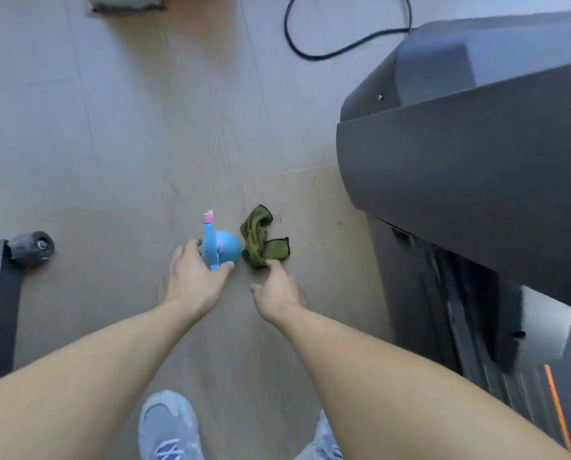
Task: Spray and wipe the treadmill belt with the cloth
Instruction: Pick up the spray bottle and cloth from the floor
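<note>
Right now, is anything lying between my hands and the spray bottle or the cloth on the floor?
Nothing visible. The left hand already reaches around the blue spray bottle, and the right hand touches the green cloth at its near edge. Only bare floor surrounds them.

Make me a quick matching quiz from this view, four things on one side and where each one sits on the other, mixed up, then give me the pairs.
Things
1. blue plastic spray bottle with a pink nozzle
2. crumpled olive-green cloth
3. black power cable
4. dark grey treadmill

Places
A. looped on the floor at the top
B. under the left hand
C. along the right edge
D. at the fingers of the right hand

Pairs: 1-B, 2-D, 3-A, 4-C
</note>
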`<state>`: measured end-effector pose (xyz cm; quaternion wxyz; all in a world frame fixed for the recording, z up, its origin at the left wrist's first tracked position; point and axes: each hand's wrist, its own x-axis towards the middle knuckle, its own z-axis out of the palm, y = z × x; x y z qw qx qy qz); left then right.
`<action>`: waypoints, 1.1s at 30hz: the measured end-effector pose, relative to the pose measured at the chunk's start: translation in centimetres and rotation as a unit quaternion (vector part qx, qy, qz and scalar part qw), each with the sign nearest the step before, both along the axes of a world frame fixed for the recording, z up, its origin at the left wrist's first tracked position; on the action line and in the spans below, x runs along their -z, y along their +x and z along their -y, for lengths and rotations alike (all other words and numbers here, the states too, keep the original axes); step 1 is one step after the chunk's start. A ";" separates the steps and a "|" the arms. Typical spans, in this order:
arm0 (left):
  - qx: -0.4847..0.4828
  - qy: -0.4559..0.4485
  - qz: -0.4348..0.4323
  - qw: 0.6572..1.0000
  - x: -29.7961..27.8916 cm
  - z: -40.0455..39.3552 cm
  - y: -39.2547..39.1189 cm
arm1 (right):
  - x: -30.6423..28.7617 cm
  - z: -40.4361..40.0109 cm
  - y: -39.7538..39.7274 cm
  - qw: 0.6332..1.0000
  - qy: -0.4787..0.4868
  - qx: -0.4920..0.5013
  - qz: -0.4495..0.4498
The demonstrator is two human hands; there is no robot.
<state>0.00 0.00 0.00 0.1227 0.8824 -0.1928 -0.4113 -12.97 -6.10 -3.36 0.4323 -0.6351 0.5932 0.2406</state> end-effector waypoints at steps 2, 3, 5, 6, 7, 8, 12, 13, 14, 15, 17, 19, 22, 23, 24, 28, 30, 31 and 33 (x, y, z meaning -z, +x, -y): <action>-0.013 -0.010 0.064 0.998 1.5 0.3 -0.1 | 2.2 0.5 0.4 1.000 -0.022 -0.003 -0.016; -0.018 -0.017 0.089 0.996 2.2 0.5 -0.2 | 3.5 1.0 0.5 0.999 -0.025 -0.002 -0.023; -0.020 -0.036 0.122 0.992 3.2 0.8 0.0 | 5.8 2.1 0.8 1.000 -0.013 0.012 -0.023; -0.014 -0.046 0.127 0.991 3.5 0.8 0.2 | 6.8 2.4 1.1 1.000 -0.004 0.004 -0.022; -0.006 -0.060 0.130 0.990 4.1 0.7 0.4 | 7.7 2.7 1.3 1.000 -0.003 -0.006 -0.026; 0.004 -0.069 0.127 0.989 4.2 0.4 0.7 | 8.2 2.9 1.4 0.999 -0.009 -0.018 -0.031; 0.024 -0.109 0.074 0.991 3.6 -0.5 1.3 | 7.8 2.7 0.1 0.998 -0.051 -0.025 -0.038; 0.026 -0.105 0.054 0.993 3.3 -0.9 1.5 | 7.1 2.0 -0.7 0.998 -0.052 0.002 -0.018; 0.025 -0.094 0.033 0.995 2.7 -1.3 1.4 | 5.9 1.1 -1.7 0.998 -0.052 0.038 0.012; 0.014 -0.084 0.015 0.996 1.8 -1.6 1.1 | 4.5 0.1 -2.8 0.994 -0.054 0.081 0.052; -0.018 -0.064 -0.016 0.998 -0.4 -2.1 0.2 | 0.9 -1.7 -4.8 0.981 -0.051 0.148 0.118; -0.031 -0.041 -0.038 0.998 -2.8 -2.8 -1.3 | -2.6 -3.5 -7.0 0.972 -0.045 0.176 0.149; -0.024 -0.017 -0.060 0.998 -6.1 -3.9 -3.2 | -8.1 -5.5 -10.6 0.971 -0.044 0.180 0.151; -0.017 -0.012 -0.063 0.998 -7.0 -4.3 -3.9 | -9.8 -6.1 -11.6 0.969 -0.045 0.184 0.157; -0.004 -0.010 -0.066 0.998 -8.1 -4.6 -4.6 | -11.7 -6.8 -12.6 0.967 -0.052 0.190 0.164; 0.070 0.005 -0.091 0.993 -11.4 -5.7 -8.4 | -16.9 -9.2 -15.7 0.947 -0.086 0.262 0.166; 0.106 0.018 -0.087 0.990 -12.5 -6.1 -10.3 | -17.8 -10.0 -16.6 0.937 -0.082 0.303 0.154; 0.116 0.022 -0.081 0.990 -12.9 -6.2 -11.1 | -18.0 -10.3 -16.8 0.925 -0.071 0.339 0.157; 0.121 0.020 -0.077 0.989 -13.7 -6.5 -12.8 | -18.1 -10.9 -17.5 0.881 -0.022 0.439 0.174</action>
